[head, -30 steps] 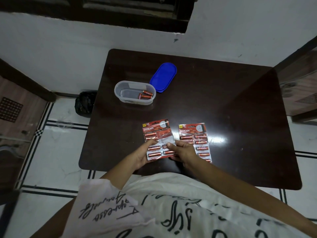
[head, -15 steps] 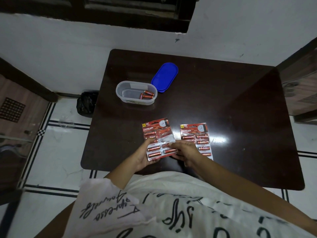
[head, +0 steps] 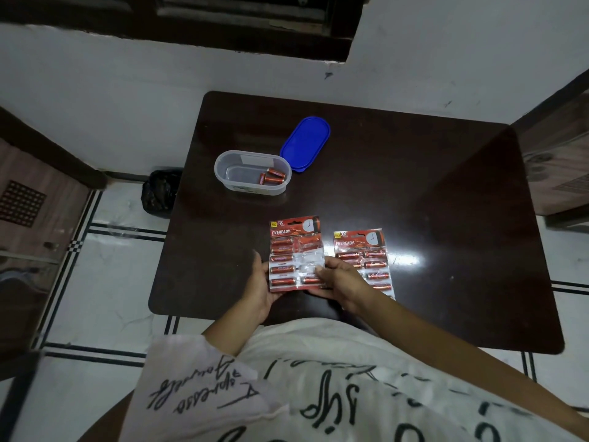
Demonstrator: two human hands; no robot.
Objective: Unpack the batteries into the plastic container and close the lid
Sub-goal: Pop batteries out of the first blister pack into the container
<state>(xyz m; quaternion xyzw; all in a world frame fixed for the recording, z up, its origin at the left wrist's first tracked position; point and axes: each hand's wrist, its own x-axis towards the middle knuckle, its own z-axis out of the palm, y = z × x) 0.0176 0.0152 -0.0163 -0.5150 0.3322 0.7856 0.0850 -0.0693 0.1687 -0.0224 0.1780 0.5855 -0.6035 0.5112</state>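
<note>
While the left hand (head: 259, 288) cups the left edge of the battery pack (head: 294, 253) and the right hand (head: 342, 283) pinches at a torn blister, the pack sits low over the near part of the desk (head: 414, 186). Its long axis points toward the plastic container (head: 251, 186), which stands ahead and slightly left, nearer the left hand, with the blue lid (head: 306, 143) beside it.

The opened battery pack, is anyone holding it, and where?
Yes. The left hand grips the opened battery pack by its lower left edge; the right hand pinches its lower right edge.
</note>
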